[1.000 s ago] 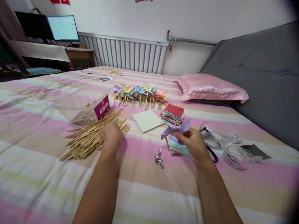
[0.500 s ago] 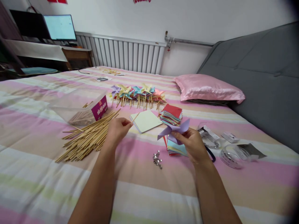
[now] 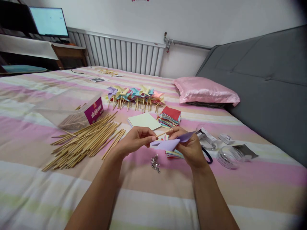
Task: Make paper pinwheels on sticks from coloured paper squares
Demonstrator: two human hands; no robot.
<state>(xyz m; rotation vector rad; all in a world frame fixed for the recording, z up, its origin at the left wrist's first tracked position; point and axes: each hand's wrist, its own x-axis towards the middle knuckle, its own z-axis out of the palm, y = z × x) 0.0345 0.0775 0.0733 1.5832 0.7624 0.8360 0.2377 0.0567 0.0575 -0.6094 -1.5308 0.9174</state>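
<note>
My right hand is closed on a purple paper pinwheel, which it holds tilted above the bed. Between the fingers of my left hand is a thin wooden stick, its far end at the fingers of my right hand behind the pinwheel. Whether the stick touches the paper I cannot tell. Below the hands lies a small heap of silvery pins. Under the pinwheel, partly hidden, is a stack of coloured paper squares. Many loose sticks lie left of my left hand.
Finished pinwheels lie in a row farther back. Before them are a pale paper pad and a red-topped paper stack. A clear plastic box stands left; a round clear container and a pink pillow are right.
My left hand has moved right with the stick, bringing it up to the pinwheel. My right hand has turned the pinwheel, now seen more edge-on. The view has shifted slightly.
</note>
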